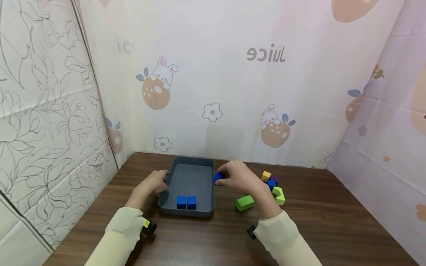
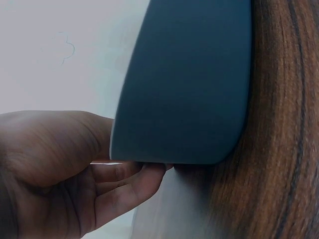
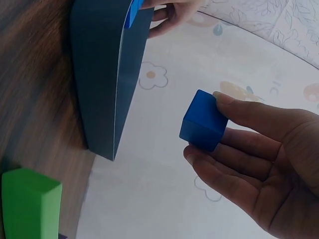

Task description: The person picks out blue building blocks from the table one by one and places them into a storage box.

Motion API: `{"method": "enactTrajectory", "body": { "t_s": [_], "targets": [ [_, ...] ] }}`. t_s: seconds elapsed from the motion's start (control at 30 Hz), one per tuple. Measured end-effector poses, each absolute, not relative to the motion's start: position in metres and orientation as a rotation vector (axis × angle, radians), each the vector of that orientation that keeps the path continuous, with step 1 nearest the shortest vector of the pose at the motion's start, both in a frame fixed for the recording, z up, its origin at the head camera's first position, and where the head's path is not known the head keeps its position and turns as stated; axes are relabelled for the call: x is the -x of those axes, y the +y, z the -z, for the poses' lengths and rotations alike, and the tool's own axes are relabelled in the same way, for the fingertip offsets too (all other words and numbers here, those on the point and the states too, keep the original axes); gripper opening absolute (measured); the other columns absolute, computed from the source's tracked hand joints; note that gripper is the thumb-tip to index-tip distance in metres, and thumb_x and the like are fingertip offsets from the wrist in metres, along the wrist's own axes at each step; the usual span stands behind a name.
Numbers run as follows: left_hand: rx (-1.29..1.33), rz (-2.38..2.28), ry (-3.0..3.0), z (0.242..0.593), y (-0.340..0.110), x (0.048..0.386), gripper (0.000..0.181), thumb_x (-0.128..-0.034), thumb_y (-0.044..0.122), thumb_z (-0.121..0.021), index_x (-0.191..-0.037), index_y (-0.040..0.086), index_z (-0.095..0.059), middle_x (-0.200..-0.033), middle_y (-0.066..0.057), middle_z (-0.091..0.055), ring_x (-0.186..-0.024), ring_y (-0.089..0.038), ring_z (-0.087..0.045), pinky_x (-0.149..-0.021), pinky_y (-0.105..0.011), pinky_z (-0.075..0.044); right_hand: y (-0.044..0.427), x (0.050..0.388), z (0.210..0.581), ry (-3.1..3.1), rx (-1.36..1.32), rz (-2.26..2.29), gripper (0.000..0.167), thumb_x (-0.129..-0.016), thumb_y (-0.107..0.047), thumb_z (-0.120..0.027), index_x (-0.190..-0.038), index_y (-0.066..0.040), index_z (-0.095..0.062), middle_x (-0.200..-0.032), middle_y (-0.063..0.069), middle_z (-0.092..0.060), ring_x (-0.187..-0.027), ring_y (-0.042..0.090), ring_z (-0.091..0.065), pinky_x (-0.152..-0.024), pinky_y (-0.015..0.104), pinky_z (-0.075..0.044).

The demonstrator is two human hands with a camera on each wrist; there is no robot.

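A dark grey-blue rectangular tray (image 1: 191,177) lies on the table with two blue cubes (image 1: 181,202) side by side at its near end. My left hand (image 1: 154,183) holds the tray's left side; in the left wrist view its bent fingers (image 2: 132,191) touch the outer wall, and the thumb's tip is hidden behind the tray. At the tray's right rim, my right hand (image 1: 240,177) pinches another blue cube (image 3: 204,121) between thumb and fingertips. The right wrist view shows this cube held up, apart from the tray wall (image 3: 97,74).
Right of the tray lies a green block (image 1: 244,203). Beyond my right forearm sit a yellow block (image 1: 266,176), a dark purple block (image 1: 274,180), a blue block (image 1: 271,184) and a light green notched block (image 1: 279,195). A patterned curtain (image 1: 213,81) borders the wooden table (image 1: 199,240) behind.
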State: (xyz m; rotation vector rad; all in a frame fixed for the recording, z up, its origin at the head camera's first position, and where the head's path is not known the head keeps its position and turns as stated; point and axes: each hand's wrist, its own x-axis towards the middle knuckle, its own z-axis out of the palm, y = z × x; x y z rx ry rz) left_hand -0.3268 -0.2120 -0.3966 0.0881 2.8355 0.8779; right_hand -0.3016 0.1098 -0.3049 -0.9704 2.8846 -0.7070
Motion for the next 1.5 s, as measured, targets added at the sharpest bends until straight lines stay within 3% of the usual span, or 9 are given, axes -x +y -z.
{"method": "enactTrajectory", "body": {
  "t_s": [0.27, 0.8, 1.1, 1.5],
  "targets": [
    [-0.101, -0.890, 2.849, 0.399, -0.213, 0.326, 0.070, -0.0916, -0.004, -0.074, -0.154, -0.009, -0.043, -0.134, -0.032, -0.061, -0.074, -0.024, -0.072, -0.057, -0.034, -0.065, 0.098, 0.302, 0.312, 2.857, 1.051, 0.729, 0.021, -0.093, -0.018, -0.084, -0.110, -0.006, -0.082, -0.089, -0.004, -0.076, -0.072, 0.011, -0.065, -0.068, 0.025, -0.062],
    [-0.074, -0.881, 2.832, 0.398, -0.212, 0.330, 0.072, -0.0915, -0.004, -0.075, -0.155, -0.008, -0.041, -0.138, -0.032, -0.059, -0.075, -0.024, -0.071, -0.057, -0.034, -0.065, 0.078, 0.303, 0.331, 2.823, 1.160, 0.614, 0.026, -0.093, -0.018, -0.084, -0.114, -0.001, -0.080, -0.102, 0.007, -0.078, -0.079, 0.009, -0.070, -0.073, 0.027, -0.065],
    [-0.072, -0.896, 2.827, 0.398, -0.212, 0.330, 0.072, -0.0918, -0.003, -0.075, -0.155, -0.008, -0.041, -0.138, -0.031, -0.059, -0.076, -0.025, -0.071, -0.059, -0.034, -0.065, 0.070, 0.304, 0.341, 2.811, 1.193, 0.522, 0.027, -0.093, -0.020, -0.085, -0.113, -0.003, -0.081, -0.101, 0.005, -0.078, -0.082, 0.008, -0.070, -0.075, 0.025, -0.065],
    [-0.082, -0.897, 2.832, 0.399, -0.212, 0.329, 0.071, -0.0918, -0.004, -0.075, -0.154, -0.010, -0.041, -0.136, -0.033, -0.059, -0.076, -0.025, -0.071, -0.059, -0.035, -0.065, 0.061, 0.304, 0.355, 2.791, 1.179, 0.443, 0.021, -0.091, -0.020, -0.086, -0.106, -0.005, -0.082, -0.091, -0.001, -0.076, -0.072, 0.004, -0.063, -0.067, 0.019, -0.060]
  ]
}}
